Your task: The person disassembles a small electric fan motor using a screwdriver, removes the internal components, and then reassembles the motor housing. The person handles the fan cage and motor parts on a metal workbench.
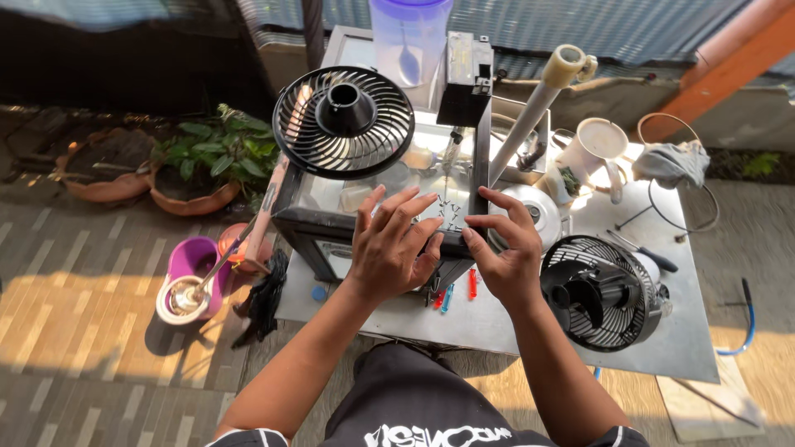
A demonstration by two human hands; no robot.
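My left hand [392,244] rests with spread fingers on the top of a black-framed glass case [306,217] on the metal table. My right hand [505,248] is beside it, thumb and forefinger pinched over several small screws [448,210] lying on the glass. Whether a screw is between the fingers I cannot tell. A round black fan grille [344,122] with a central hub leans upright on the case's far left corner. The fan body with its rear grille and motor [600,291] lies on the table right of my right hand.
A grey metal table [691,331] carries a screwdriver [643,251], coloured plugs [451,295], a white funnel-like cup [599,142], a white pipe [537,106], a cloth [672,161] and a clear jug [409,41]. Left on the paving: potted plants [207,161], a purple pot [192,273].
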